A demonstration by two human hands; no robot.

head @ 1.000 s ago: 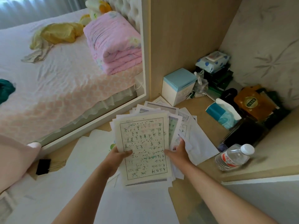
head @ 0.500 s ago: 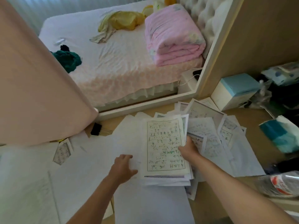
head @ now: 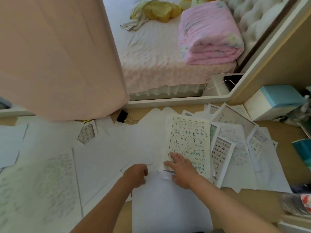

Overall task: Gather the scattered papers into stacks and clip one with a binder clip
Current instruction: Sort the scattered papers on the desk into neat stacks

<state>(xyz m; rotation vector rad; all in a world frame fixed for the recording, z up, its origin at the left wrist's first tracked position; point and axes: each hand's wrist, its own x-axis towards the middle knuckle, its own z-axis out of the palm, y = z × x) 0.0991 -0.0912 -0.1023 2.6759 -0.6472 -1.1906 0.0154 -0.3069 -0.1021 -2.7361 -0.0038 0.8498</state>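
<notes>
A stack of handwritten sheets lies on the wooden desk. My right hand rests flat on its near-left corner, fingers spread. My left hand is beside it on blank white sheets, fingers curled, with nothing visible in it. More written sheets fan out to the right of the stack. A small written slip lies to the left. A black binder clip sits on the desk near the far edge, apart from both hands.
A pink panel hangs over the desk's left side. A white and teal box stands at the back right, a teal tissue pack and a plastic bottle at the right edge. Beyond the desk is a bed with a folded pink quilt.
The view swung left. My hands lowered the stack onto the desk; the left hand let go and the right hand shifted from the stack's right edge to its near-left corner.
</notes>
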